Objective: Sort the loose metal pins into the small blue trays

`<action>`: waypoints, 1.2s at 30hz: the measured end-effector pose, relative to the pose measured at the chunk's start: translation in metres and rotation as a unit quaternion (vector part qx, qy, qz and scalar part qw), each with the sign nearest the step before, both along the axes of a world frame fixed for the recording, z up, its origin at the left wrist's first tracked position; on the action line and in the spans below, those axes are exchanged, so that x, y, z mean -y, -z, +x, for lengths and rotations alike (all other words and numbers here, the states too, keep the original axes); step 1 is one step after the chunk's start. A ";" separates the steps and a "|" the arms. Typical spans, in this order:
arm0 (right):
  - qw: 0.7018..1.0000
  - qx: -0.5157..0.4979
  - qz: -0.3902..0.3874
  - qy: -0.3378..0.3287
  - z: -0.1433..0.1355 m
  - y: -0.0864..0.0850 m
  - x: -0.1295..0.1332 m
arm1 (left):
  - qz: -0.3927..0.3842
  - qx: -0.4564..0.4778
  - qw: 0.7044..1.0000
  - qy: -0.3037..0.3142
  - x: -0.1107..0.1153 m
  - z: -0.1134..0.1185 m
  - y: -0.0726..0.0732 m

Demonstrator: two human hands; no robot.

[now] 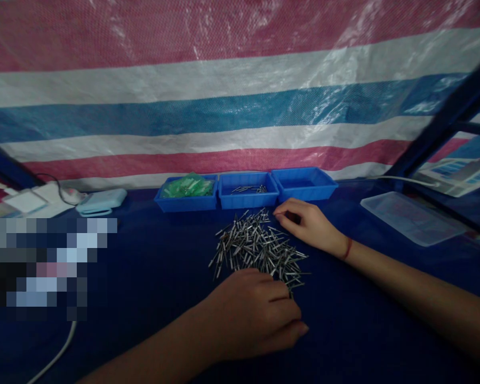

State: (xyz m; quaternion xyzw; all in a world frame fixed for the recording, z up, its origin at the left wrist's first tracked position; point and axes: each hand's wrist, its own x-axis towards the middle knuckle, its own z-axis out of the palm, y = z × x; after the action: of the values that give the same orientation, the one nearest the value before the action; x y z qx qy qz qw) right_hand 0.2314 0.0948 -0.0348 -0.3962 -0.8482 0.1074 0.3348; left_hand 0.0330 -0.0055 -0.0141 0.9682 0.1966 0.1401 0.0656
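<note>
A loose pile of silver pop rivets [256, 242], thin pins with thicker sleeves, lies on the dark blue tabletop [152, 266]. My left hand [260, 312] rests at the pile's near edge, back upward, fingers curled under; whatever it may hold is hidden. At the far right of the pile is my right hand [306, 221], thumb and fingertips brought together in a pinch. Anything between those fingertips is too small to make out. Just beyond the pile, the middle blue bin [248, 200] contains several rivets.
The left blue bin [186, 204] holds green plastic packets [190, 185]. A right blue bin [304, 193] adjoins the middle one. A translucent lid [412, 218] lies right. At left are a light blue case [102, 201], a white cable [60, 352] and a pixelated patch. Striped sheeting [240, 112] hangs behind.
</note>
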 end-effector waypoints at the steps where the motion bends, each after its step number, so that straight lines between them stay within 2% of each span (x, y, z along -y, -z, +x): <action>1: 1.000 -0.003 -0.009 -0.010 -0.001 0.000 -0.002 | 0.001 -0.002 1.000 -0.001 0.000 0.001 0.000; 12: 0.998 0.021 -0.052 -0.016 -0.002 0.006 -0.010 | 0.002 -0.007 1.000 0.000 0.004 0.003 -0.003; 22: 0.998 0.030 0.000 -0.058 -0.004 0.001 -0.002 | -0.003 0.016 1.000 -0.006 0.000 0.001 -0.005; 27: 0.998 0.041 -0.010 -0.045 -0.003 0.002 -0.002 | -0.029 0.035 0.999 -0.026 -0.004 -0.002 -0.006; 32: 0.997 0.039 -0.033 -0.064 -0.004 0.001 -0.003 | -0.033 0.033 0.999 -0.022 -0.002 -0.001 -0.004; 36: 0.997 0.044 -0.014 -0.066 -0.004 0.000 -0.001 | -0.040 0.028 0.999 -0.024 -0.001 0.000 -0.004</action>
State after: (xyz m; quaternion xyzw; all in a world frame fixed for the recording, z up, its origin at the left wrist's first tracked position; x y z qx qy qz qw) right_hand 0.2273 0.0955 -0.0349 -0.3484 -0.8848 0.1238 0.2835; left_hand 0.0329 -0.0044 -0.0099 0.9557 0.2230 0.1605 0.1061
